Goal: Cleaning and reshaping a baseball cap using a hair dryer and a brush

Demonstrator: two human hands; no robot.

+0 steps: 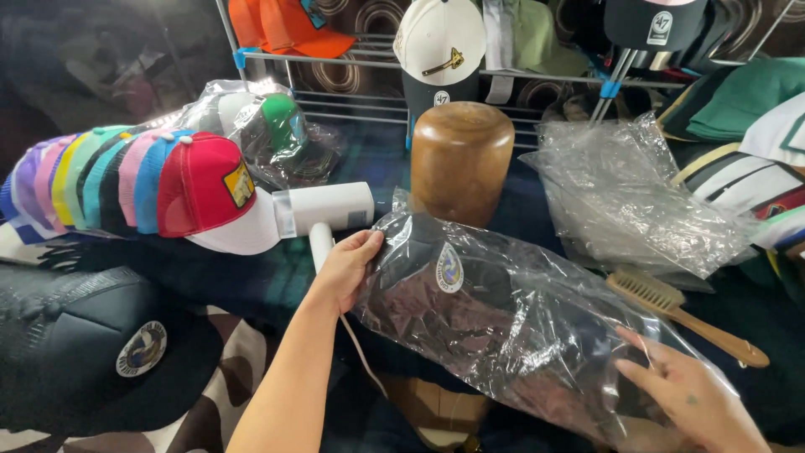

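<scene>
Together, left hand (344, 270) and right hand (692, 403) gripping one bagged dark cap (495, 315), one wooden brush (683, 315) beside

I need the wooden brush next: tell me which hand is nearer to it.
Right. The right hand holds the bagged cap's lower end, just below the wooden brush; the left hand grips the bag's far end, by the white steamer.

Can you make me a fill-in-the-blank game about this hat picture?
1. Both hands, left and right, hold a clear plastic ____ with a dark cap inside.
2. The front cap in the stacked row is ____ and white.
3. The brush has a handle made of ____.
4. Behind the bag stands a brown wooden ____.

Missing words: bag; red; wood; block
</scene>
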